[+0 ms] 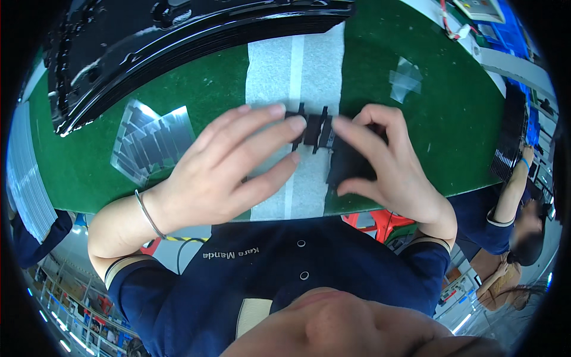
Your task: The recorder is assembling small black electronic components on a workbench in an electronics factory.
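A small black slotted part [311, 131] with thin tabs at its top and bottom edges lies on a pale cloth strip [269, 77]. My left hand [220, 160] comes in from the left with its fingers spread, and its fingertips touch the part's left side. On the other side, my right hand [398, 160] has its index fingertip at the part's right edge. Its thumb is lower down, and its other fingers curl in around a flat black piece [351, 163]. That piece adjoins the part's right side; whether the two are joined I cannot tell.
Large glossy black moulded panels [196, 35] are stacked at the far left of the green table [440, 131]. Clear film sheets with dark strips [151, 140] lie left of my hands, and a small clear film piece [406, 79] lies at far right. Co-workers sit at both sides.
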Demonstrator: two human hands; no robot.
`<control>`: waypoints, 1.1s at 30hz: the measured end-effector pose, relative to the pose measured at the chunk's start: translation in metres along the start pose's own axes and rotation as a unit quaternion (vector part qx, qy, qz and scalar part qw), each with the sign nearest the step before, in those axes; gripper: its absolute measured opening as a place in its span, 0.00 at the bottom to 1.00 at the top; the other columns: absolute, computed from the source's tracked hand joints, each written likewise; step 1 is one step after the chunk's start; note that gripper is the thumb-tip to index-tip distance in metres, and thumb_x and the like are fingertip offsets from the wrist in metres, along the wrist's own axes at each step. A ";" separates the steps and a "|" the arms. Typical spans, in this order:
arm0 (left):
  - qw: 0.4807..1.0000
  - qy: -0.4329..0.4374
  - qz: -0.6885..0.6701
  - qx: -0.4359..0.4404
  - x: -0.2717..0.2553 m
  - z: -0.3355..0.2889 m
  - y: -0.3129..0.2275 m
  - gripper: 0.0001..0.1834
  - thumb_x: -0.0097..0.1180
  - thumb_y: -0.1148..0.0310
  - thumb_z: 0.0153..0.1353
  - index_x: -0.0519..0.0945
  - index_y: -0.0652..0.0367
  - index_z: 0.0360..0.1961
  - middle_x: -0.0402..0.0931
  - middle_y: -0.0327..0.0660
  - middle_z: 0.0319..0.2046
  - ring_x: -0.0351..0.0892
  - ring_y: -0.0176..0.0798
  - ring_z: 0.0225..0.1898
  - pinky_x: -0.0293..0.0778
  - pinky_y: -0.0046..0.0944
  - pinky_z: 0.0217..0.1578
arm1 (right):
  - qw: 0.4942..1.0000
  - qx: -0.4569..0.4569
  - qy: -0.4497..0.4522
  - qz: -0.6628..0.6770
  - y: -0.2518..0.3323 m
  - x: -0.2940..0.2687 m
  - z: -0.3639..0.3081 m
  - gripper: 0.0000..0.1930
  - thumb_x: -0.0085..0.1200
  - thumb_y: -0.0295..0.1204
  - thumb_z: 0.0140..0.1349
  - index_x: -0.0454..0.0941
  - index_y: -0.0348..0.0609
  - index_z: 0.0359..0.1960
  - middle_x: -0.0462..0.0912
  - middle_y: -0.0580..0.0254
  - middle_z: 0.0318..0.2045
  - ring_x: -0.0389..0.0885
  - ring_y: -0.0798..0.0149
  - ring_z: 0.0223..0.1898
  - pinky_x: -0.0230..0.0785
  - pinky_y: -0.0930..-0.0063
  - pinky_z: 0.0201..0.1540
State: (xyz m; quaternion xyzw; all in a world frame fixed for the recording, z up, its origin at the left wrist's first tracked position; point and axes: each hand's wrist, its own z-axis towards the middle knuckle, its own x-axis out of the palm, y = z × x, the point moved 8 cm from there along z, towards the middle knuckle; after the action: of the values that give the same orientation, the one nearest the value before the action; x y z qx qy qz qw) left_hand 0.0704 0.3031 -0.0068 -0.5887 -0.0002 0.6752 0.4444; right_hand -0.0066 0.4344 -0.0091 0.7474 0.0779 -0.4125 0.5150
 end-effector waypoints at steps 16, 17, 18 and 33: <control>0.800 -0.216 -0.500 -0.250 0.000 0.001 0.028 0.37 0.52 0.84 0.54 0.50 0.60 0.63 0.74 0.50 0.46 0.74 0.39 0.48 0.69 0.37 0.50 | 0.856 0.013 -0.106 0.506 0.006 0.041 0.029 0.20 0.55 0.23 0.57 0.62 0.37 0.50 0.74 0.60 0.39 0.76 0.70 0.39 0.72 0.77 0.39; 0.790 -0.219 -0.510 -0.259 0.003 -0.003 0.030 0.37 0.52 0.84 0.54 0.51 0.60 0.63 0.74 0.50 0.46 0.74 0.39 0.49 0.69 0.36 0.50 | 0.877 0.013 -0.107 0.469 0.000 0.041 0.029 0.20 0.56 0.24 0.56 0.63 0.37 0.49 0.75 0.61 0.37 0.76 0.71 0.38 0.72 0.78 0.39; 0.780 -0.223 -0.521 -0.267 0.005 -0.006 0.032 0.37 0.52 0.84 0.54 0.51 0.60 0.63 0.74 0.50 0.46 0.74 0.39 0.49 0.69 0.36 0.51 | 0.893 0.009 -0.113 0.435 -0.006 0.038 0.029 0.18 0.59 0.27 0.54 0.65 0.38 0.44 0.75 0.64 0.33 0.75 0.75 0.34 0.69 0.81 0.35; 0.780 -0.267 -0.500 -0.266 -0.004 -0.013 0.045 0.33 0.52 0.84 0.54 0.54 0.60 0.60 0.73 0.48 0.46 0.73 0.36 0.48 0.69 0.36 0.51 | 0.983 -0.002 -0.082 -0.163 -0.014 -0.025 0.020 0.08 0.59 0.28 0.52 0.73 0.39 0.24 0.70 0.70 0.20 0.67 0.72 0.20 0.58 0.76 0.23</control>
State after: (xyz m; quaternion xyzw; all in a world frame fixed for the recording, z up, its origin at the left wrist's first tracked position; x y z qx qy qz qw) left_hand 0.0532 0.2666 -0.0317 -0.3970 -0.5926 0.4612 0.5278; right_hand -0.0413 0.4319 -0.0043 0.6871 0.1571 -0.5506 0.4473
